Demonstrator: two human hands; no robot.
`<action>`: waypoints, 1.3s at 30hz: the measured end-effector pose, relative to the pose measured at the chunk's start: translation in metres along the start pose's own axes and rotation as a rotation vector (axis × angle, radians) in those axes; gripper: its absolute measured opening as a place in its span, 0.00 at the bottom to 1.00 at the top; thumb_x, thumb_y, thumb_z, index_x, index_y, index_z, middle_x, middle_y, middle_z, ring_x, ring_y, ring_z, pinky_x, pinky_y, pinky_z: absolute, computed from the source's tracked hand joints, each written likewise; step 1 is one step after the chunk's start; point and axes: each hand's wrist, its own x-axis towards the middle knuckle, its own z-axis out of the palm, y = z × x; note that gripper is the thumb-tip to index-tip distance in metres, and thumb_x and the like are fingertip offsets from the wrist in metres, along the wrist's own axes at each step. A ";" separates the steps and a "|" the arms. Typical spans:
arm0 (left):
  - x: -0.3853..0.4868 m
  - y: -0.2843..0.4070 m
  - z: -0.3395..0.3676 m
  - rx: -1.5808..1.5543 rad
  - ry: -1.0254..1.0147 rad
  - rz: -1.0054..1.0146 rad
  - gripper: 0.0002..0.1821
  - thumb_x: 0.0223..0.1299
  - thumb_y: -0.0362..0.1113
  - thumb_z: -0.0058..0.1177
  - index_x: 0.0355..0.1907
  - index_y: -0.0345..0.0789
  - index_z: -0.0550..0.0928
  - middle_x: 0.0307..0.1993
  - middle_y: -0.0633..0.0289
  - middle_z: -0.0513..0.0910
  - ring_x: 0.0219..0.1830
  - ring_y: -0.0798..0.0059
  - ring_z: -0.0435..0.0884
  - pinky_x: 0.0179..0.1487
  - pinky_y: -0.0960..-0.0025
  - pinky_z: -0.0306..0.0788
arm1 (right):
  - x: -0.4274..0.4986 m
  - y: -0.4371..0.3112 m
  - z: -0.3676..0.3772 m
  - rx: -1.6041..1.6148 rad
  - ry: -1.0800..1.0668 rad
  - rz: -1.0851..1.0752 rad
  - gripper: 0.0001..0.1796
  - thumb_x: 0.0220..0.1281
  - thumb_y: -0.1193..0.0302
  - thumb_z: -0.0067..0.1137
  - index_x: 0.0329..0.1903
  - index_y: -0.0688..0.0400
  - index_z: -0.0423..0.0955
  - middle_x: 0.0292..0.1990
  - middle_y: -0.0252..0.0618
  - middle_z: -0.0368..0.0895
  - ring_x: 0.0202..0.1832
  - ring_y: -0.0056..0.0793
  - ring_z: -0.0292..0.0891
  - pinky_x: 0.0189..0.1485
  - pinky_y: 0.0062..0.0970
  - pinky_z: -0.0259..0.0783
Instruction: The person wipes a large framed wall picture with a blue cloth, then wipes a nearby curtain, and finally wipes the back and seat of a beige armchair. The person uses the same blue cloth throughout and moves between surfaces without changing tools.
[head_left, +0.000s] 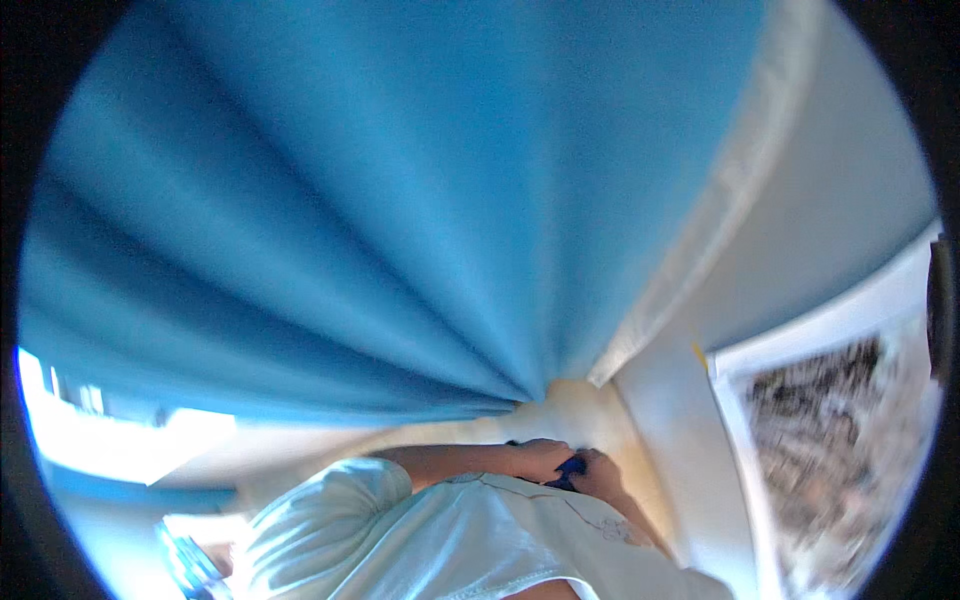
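Both of my hands are together low in front of my pale shirt (450, 540). My left hand (546, 459), reaching across from the left, is closed at a small dark blue item (571, 471). My right hand (598, 477) grips the same item from the other side. It looks like fabric, but blur and my fingers hide its shape. Just beyond my hands hangs a large blue curtain (480, 210) with deep folds, which fills most of the view. Neither hand touches the curtain.
A pale strip (697, 262) runs along the curtain's right edge, beside a grey-white wall (810, 217). At right, a white frame (731, 420) surrounds a blurred grey-brown area. Light-brown floor (585, 397) shows below. Bright light (97, 427) comes from the left.
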 end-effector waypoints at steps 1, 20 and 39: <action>-0.009 0.006 -0.005 0.013 0.052 -0.026 0.18 0.50 0.38 0.57 0.45 0.35 0.77 0.42 0.46 0.80 0.46 0.48 0.79 0.50 0.51 0.72 | 0.003 -0.008 -0.008 -0.045 0.008 -0.076 0.18 0.45 0.65 0.61 0.42 0.58 0.77 0.39 0.48 0.80 0.43 0.48 0.77 0.48 0.44 0.73; -0.325 0.007 -0.025 -0.063 2.422 -0.424 0.46 0.57 0.52 0.61 0.71 0.33 0.56 0.66 0.46 0.63 0.68 0.54 0.62 0.70 0.57 0.55 | -0.001 -0.306 -0.045 0.387 -0.602 -1.315 0.17 0.47 0.81 0.61 0.43 0.58 0.73 0.40 0.46 0.77 0.45 0.47 0.77 0.52 0.34 0.72; -0.064 0.075 -0.219 -0.442 1.452 0.207 0.13 0.63 0.33 0.47 0.47 0.27 0.75 0.38 0.40 0.80 0.40 0.44 0.78 0.43 0.51 0.72 | 0.074 -0.369 -0.239 -1.017 0.413 -0.826 0.10 0.52 0.70 0.56 0.36 0.60 0.71 0.28 0.50 0.81 0.31 0.45 0.80 0.38 0.42 0.72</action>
